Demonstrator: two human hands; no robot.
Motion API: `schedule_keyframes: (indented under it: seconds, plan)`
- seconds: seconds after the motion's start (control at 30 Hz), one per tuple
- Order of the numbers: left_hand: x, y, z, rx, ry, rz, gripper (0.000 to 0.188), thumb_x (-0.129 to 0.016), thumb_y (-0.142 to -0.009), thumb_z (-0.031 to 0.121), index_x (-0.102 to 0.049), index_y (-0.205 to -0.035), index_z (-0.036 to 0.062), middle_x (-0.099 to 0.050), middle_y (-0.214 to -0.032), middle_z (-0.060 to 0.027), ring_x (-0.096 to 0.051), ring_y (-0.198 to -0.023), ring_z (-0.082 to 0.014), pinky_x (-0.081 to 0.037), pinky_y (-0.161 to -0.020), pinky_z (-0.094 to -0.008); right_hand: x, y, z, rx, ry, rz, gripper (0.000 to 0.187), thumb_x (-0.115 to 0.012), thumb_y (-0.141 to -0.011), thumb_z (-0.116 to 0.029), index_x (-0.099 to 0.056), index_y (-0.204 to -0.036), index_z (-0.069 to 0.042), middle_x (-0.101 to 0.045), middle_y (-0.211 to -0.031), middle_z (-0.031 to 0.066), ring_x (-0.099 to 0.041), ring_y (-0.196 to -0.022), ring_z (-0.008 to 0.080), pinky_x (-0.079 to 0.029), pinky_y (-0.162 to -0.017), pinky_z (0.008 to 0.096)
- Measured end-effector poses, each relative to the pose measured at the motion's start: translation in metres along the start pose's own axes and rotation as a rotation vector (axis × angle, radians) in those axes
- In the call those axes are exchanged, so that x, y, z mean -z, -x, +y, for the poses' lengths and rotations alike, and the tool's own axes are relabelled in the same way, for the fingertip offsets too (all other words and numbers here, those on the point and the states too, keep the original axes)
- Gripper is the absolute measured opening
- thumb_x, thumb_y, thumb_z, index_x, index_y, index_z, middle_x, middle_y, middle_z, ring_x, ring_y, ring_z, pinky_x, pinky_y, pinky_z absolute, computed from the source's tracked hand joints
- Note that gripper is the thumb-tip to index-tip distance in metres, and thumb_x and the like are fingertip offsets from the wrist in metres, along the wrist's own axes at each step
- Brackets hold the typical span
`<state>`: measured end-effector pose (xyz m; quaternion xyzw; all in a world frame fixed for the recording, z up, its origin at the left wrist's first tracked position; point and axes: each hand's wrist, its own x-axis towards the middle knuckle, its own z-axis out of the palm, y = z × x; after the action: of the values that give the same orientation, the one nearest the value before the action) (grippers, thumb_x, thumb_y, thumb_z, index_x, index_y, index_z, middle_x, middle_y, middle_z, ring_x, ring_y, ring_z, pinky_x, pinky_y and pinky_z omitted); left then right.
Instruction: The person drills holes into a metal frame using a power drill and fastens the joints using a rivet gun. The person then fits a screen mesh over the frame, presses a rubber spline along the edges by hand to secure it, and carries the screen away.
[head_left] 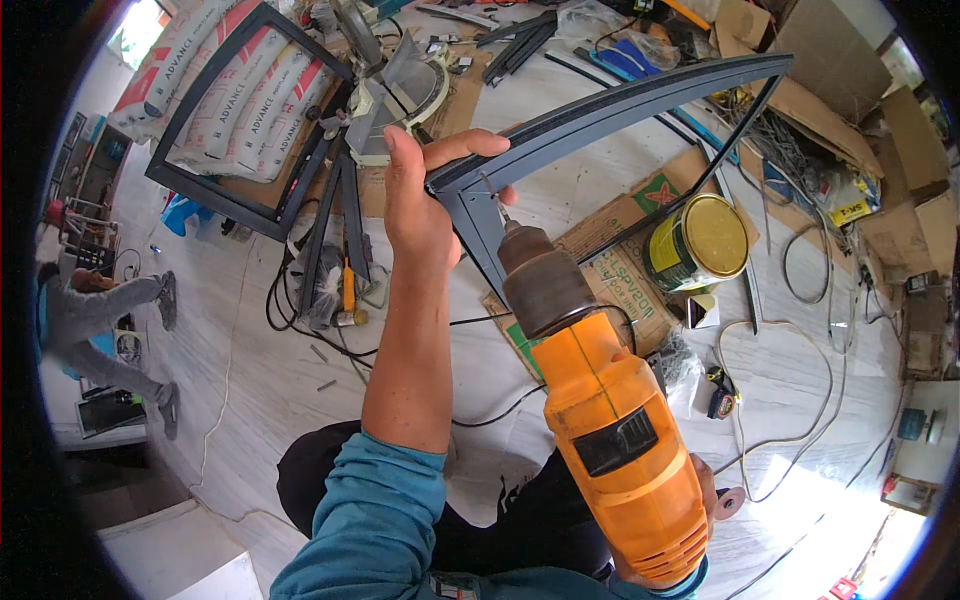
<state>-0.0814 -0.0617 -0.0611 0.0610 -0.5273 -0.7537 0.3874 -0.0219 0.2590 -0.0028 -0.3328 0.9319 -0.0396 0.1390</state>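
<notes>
The fingers (468, 146) of your left hand curl closed around the corner of a dark grey frame (600, 112), thumb raised and index laid along its bar, with the frame stretching off to their right. Just below those fingertips, the bit of an orange drill (625, 450) points at that corner, whether touching it you cannot tell, and your right hand (706, 487) holds the drill, its fingers mostly hidden behind the body. A gold-lidded tin (700, 240) stands right of your left fingers, a mitre saw (400, 100) beyond them.
</notes>
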Motion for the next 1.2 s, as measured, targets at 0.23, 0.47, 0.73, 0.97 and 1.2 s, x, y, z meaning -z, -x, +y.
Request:
schedule_keyframes:
  seconds: [0.23,0.47,0.73,0.97,1.2]
  plan:
    - [0.007,0.000,-0.001,-0.001,0.012,-0.018,0.084,-0.020,-0.093,0.065,-0.068,-0.088,-0.0042,-0.067,-0.087,-0.0205,-0.062,-0.059,-0.0253,-0.051,-0.056,-0.0310,-0.002,-0.003,-0.011,-0.289,-0.518,0.053,0.062,-0.075,-0.071,-0.029,-0.050,-0.124,-0.009,-0.055,-0.123,0.0078,-0.049,-0.116,0.0259,-0.036,-0.099,0.0373]
    - [0.007,-0.007,-0.007,0.028,0.155,-0.096,0.090,-0.014,-0.091,0.068,-0.068,-0.091,-0.0040,-0.066,-0.086,-0.0196,-0.061,-0.059,-0.0262,-0.051,-0.057,-0.0314,-0.076,0.037,0.047,-0.061,-1.383,0.189,0.032,-0.042,-0.098,-0.024,-0.052,-0.121,-0.005,-0.053,-0.130,0.0200,-0.056,-0.114,0.0243,-0.044,-0.096,0.0373]
    - [0.013,-0.005,-0.005,0.035,0.174,-0.104,0.094,-0.009,-0.089,0.071,-0.068,-0.091,-0.0033,-0.066,-0.083,-0.0182,-0.062,-0.059,-0.0261,-0.050,-0.056,-0.0315,-0.057,0.016,0.028,-0.115,-1.010,0.149,0.041,-0.055,-0.088,-0.027,-0.051,-0.124,-0.007,-0.053,-0.129,0.0153,-0.052,-0.116,0.0267,-0.040,-0.098,0.0384]
    - [0.013,-0.005,-0.007,0.060,0.132,-0.077,0.094,-0.011,-0.088,0.072,-0.068,-0.089,-0.0023,-0.066,-0.082,-0.0172,-0.062,-0.058,-0.0247,-0.050,-0.056,-0.0315,-0.039,0.006,0.021,-0.172,-0.624,0.125,0.055,-0.067,-0.078,-0.029,-0.049,-0.126,-0.010,-0.052,-0.128,0.0107,-0.049,-0.118,0.0292,-0.036,-0.101,0.0395]
    - [0.009,-0.004,-0.005,0.073,0.134,-0.044,0.092,-0.011,-0.089,0.070,-0.068,-0.089,-0.0021,-0.066,-0.083,-0.0176,-0.062,-0.059,-0.0247,-0.050,-0.057,-0.0316,-0.031,-0.011,0.011,-0.219,-0.579,0.097,0.061,-0.071,-0.075,-0.031,-0.048,-0.129,-0.011,-0.051,-0.129,0.0083,-0.045,-0.120,0.0298,-0.033,-0.103,0.0398]
